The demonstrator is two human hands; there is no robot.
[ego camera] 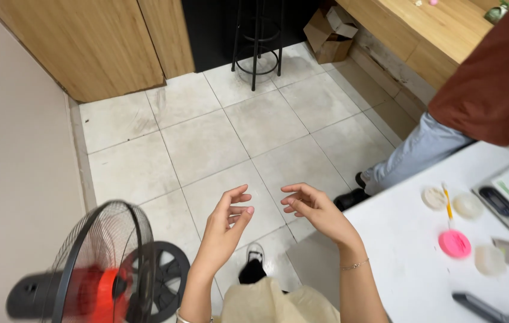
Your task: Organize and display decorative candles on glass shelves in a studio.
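Both hands hang empty in the lower middle of the frame, over the tiled floor (206, 143). The left hand (226, 224) is raised with its palm turned inward and its fingers loosely curled, gripping nothing. The right hand (313, 209) faces it, fingers bent and relaxed, also holding nothing; a thin bracelet (355, 264) sits on that wrist. The two are near each other but apart, as hands are in mid-gesture rather than in a grasp.

At lower left stands one pedestal fan (96, 269) with a black wire guard; its red blades are blurred, so it appears to be running, set on the floor just beside the person. At lower right, one white table (398, 239) carries the small things, spread flat within reach of the right hand: one bright pink round disc (454, 243), about four pale round discs, one yellow stick (447, 202), one small digital scale (506, 206), and one dark tool (482, 306) at the bottom edge.

A second person in a rust top and jeans (428, 146) stands at upper right. One black stool (257, 36) and one cardboard box (331, 33) sit at the top.
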